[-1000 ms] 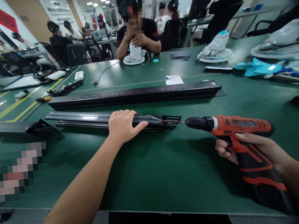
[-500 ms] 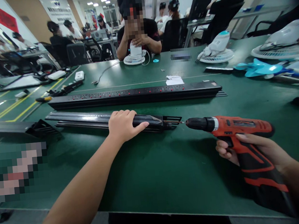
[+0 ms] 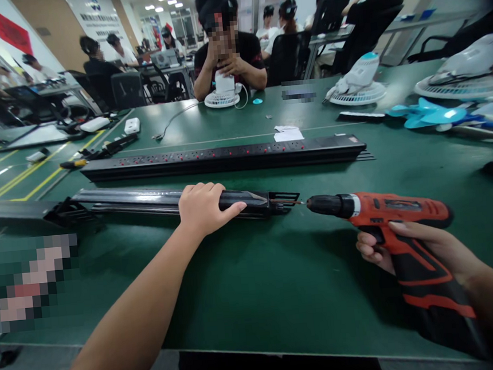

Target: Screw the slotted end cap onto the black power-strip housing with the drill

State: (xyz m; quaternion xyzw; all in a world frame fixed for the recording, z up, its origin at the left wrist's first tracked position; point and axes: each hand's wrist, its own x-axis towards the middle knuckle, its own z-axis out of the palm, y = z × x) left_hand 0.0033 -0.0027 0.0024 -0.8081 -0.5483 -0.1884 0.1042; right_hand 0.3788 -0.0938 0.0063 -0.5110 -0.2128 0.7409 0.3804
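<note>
My left hand (image 3: 203, 208) wraps over a long black bar (image 3: 144, 197) lying on the green table, thumb pointing right along it. The bar has a shiny surface and a slotted bracket (image 3: 288, 195) at its right end. My right hand (image 3: 424, 244) grips the handle of an orange and black cordless drill (image 3: 399, 206). The drill lies level in the air, its chuck facing left. Its thin bit (image 3: 293, 202) reaches toward the bar's right end; whether the tip touches a screw is too small to tell.
Behind the bar lies a black power strip (image 3: 222, 159) with red-dotted sockets. At far left is another black bar (image 3: 11, 211). Fan parts (image 3: 356, 86) and blue blades (image 3: 428, 112) lie at right. Across the table a person handles a small white fan (image 3: 221, 95).
The black bar at far left has shifted slightly right, toward the held bar's left end. Both my hands and the drill have stayed almost still.
</note>
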